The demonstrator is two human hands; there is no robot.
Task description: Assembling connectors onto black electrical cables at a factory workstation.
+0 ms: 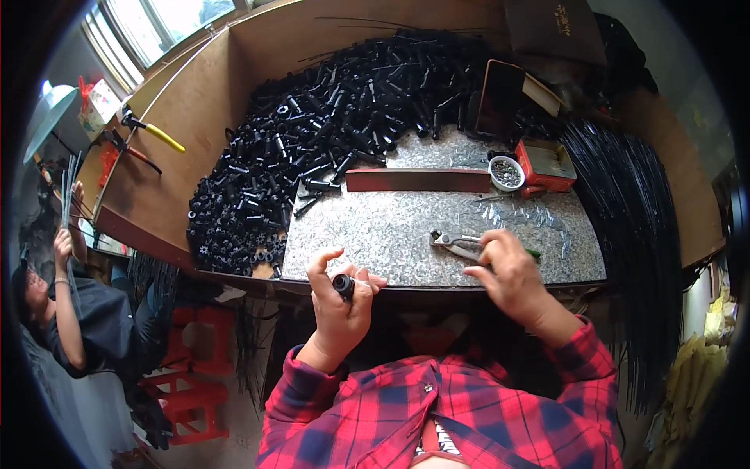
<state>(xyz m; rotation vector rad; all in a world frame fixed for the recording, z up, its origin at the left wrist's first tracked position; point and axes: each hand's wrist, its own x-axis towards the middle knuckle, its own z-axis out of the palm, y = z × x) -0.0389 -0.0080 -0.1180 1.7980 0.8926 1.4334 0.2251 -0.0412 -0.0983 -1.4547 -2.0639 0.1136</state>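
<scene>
My left hand (341, 309) is at the front edge of the speckled tabletop (375, 242), fingers curled around a short black plastic tube (342, 284) whose round end faces up. On the right, my right hand (508, 270) is over a pair of metal pincers (457, 247). Its fingers are curled round the handles, the thumb sticks out, and a green handle end shows past the knuckles. The jaws of the pincers point left, low over the tabletop.
Many black tubular parts (328, 117) are heaped at the back left. A red-brown bar (426, 180) lies across the tabletop. Beside it stand a white cup (506, 173) of small metal pieces and a red box (544, 166). Black rods (629, 203) fill the right side. A co-worker (86, 313) holds rods at left.
</scene>
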